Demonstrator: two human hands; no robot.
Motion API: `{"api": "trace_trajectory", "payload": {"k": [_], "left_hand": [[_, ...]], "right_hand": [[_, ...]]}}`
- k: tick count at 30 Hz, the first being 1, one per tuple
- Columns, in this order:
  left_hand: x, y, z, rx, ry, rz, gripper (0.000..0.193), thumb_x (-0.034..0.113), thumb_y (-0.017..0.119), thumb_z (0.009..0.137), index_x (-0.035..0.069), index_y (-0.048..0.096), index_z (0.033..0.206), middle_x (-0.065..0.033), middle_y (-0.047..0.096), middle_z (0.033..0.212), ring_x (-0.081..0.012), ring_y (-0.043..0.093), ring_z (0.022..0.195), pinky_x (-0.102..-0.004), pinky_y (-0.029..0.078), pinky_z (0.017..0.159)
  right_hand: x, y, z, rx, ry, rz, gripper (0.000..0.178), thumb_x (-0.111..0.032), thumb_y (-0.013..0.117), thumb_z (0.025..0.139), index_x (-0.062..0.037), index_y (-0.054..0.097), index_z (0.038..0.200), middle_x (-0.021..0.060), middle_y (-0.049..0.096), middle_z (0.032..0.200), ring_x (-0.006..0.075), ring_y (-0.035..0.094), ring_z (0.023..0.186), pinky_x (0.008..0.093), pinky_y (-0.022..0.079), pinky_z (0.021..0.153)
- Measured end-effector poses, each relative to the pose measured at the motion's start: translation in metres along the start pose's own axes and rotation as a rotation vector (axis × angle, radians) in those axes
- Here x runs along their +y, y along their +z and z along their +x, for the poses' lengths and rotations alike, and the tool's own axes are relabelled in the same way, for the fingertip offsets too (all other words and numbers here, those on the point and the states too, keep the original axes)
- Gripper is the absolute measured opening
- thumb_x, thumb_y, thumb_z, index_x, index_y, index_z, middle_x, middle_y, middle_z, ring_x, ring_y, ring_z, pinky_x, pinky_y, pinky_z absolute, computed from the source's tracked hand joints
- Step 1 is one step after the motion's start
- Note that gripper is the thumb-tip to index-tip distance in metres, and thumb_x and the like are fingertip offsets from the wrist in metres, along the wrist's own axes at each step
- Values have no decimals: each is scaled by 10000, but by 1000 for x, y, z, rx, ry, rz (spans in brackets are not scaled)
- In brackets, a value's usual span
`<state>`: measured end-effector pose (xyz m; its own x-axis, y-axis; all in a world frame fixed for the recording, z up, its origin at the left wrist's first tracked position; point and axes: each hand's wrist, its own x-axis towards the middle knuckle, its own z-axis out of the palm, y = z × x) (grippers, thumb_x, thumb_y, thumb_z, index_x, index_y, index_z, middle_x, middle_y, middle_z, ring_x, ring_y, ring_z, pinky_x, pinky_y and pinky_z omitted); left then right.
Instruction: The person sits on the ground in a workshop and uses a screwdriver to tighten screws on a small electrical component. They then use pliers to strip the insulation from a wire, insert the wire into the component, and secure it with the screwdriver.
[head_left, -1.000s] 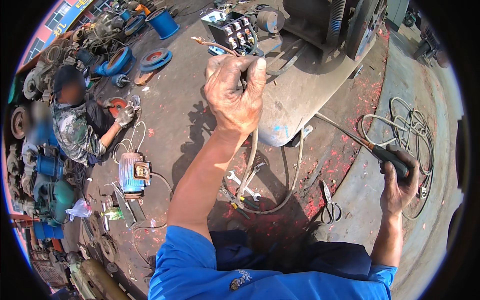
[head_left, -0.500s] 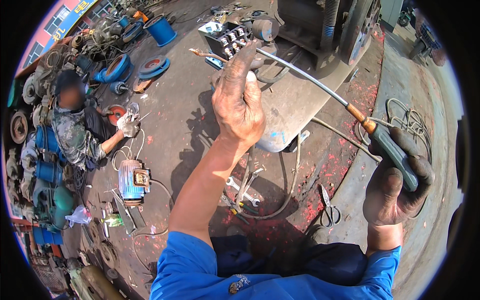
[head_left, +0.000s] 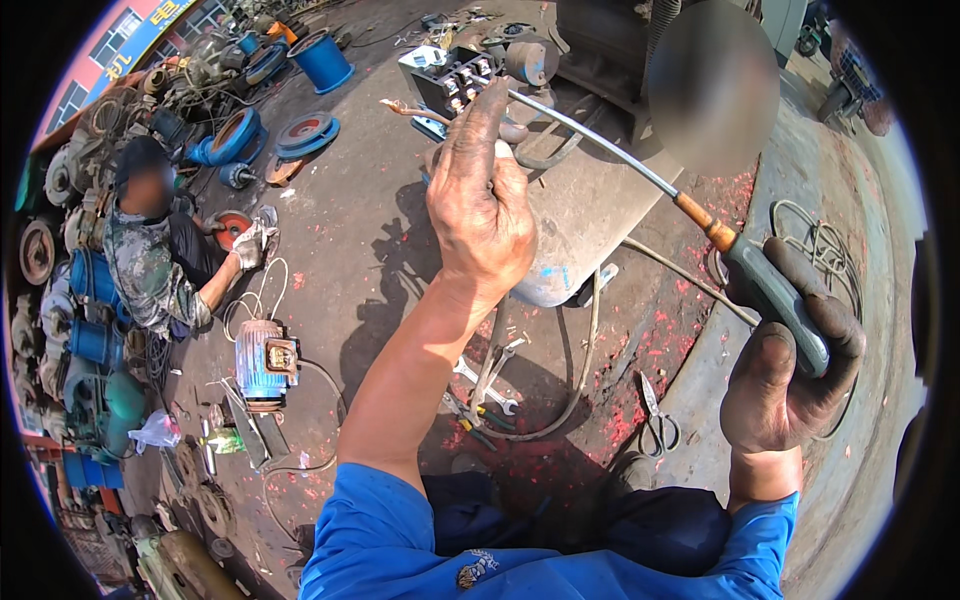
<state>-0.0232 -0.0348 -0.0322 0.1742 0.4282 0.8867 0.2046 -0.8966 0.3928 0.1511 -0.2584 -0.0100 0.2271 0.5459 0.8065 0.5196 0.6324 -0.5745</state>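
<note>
My left hand (head_left: 482, 215) is closed around the near side of a black contactor (head_left: 425, 88) with rows of screw terminals. Its index finger lies along the terminals; the other fingertips are hidden. A cable end with bare copper strands (head_left: 402, 106) sticks out left of it. In my right hand (head_left: 790, 375) is a long screwdriver (head_left: 775, 300) with a dark green handle and orange collar. The fingers curl around the handle, with the thumb along its near side. The thin steel shaft reaches up-left to the contactor, its tip hidden behind my left index finger.
A metal surface (head_left: 590, 240) lies beyond my hands. Below are wrenches (head_left: 485, 385), looped cable (head_left: 560, 425) and scissors (head_left: 658, 420). A blue motor (head_left: 263, 365) stands left, near a seated co-worker (head_left: 150, 250) and piled motor parts. A blurred patch covers the upper right.
My right hand has shifted slightly left and up with the screwdriver, and its handle has turned a little. The left hand and contactor have barely moved. The blurred patch has appeared.
</note>
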Motion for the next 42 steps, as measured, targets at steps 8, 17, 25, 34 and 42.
{"api": "trace_trajectory", "payload": {"k": [8, 17, 25, 34, 42], "left_hand": [[-1, 2, 3, 2, 48, 12, 394, 52, 455, 1047, -37, 585, 1407, -173, 666, 1288, -199, 711, 955, -335, 558, 850], [4, 2, 2, -25, 9, -43, 568, -87, 519, 852, -11, 554, 1413, -278, 635, 1268, -458, 638, 1123, -493, 505, 976], [2, 1, -1, 10, 20, 17, 491, -62, 553, 866, -27, 578, 1355, -234, 650, 1180, -396, 664, 996, -453, 523, 887], [-11, -5, -10, 70, 111, -109, 226, 31, 744, 885, 4, 651, 1090, -123, 679, 1030, -273, 639, 917, -378, 517, 815], [-10, -12, -5, 130, 110, 30, 152, 62, 752, 923, -24, 683, 1028, -114, 689, 975, -245, 626, 924, -354, 501, 825]], "right_hand": [[0, 2, 1, 54, 79, -60, 419, -233, 664, 1024, -21, 452, 1317, 307, 644, 1285, 294, 734, 989, 384, 609, 844], [-11, -11, 5, 35, 121, -383, 432, -359, 540, 1085, 38, 636, 1223, 90, 639, 930, 95, 518, 744, 231, 400, 662], [-12, -19, 13, -116, -232, -621, 450, -150, 709, 978, -17, 547, 1377, 220, 602, 1246, 291, 631, 1032, 396, 526, 892], [-5, -7, 11, 44, -175, -478, 452, -223, 635, 1027, 59, 530, 1365, 260, 665, 1224, 336, 665, 1154, 420, 560, 952], [-7, -6, 15, 90, -218, -511, 514, -330, 645, 1029, 40, 555, 1375, 233, 641, 1306, 300, 654, 1178, 411, 546, 988]]}}
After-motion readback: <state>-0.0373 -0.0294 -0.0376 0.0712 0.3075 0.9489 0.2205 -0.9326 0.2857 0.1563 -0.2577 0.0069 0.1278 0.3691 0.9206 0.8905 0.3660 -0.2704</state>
